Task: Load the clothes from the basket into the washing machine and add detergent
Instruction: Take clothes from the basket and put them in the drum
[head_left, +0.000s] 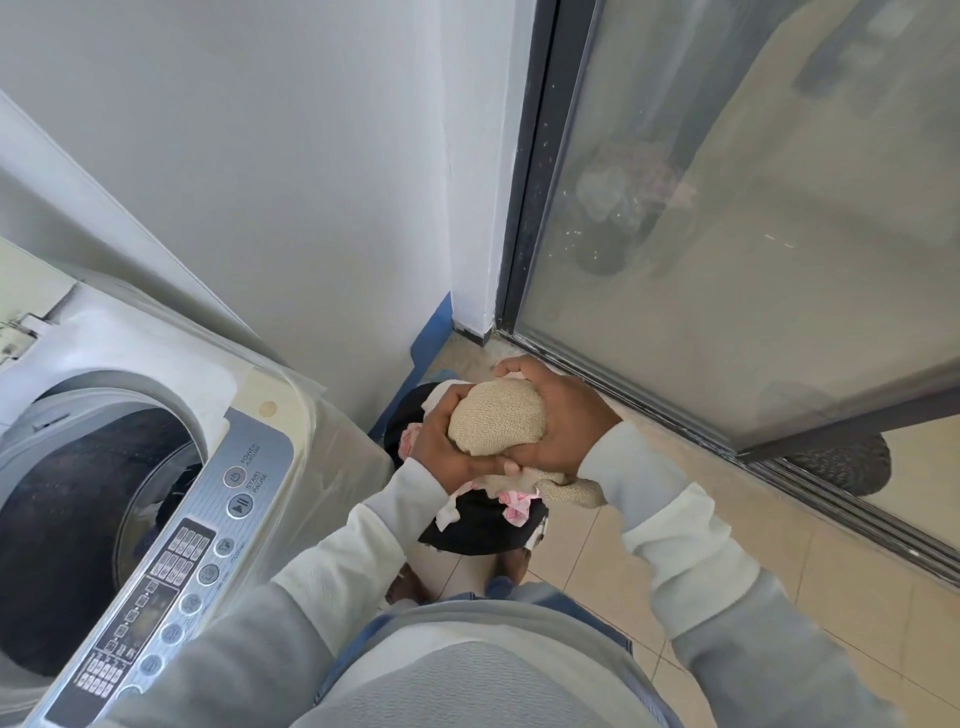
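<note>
The top-loading washing machine (156, 353) stands open at the left. The black basket (467, 535) sits on the floor just beside it with clothes inside. Above the basket, a balled beige knit garment (496, 415) sits in the curled grip of the left hand (441, 447) and right hand (566, 421). Loading looks to be midway; next, the bundle needs to swing left over the drum (78, 519).
</note>
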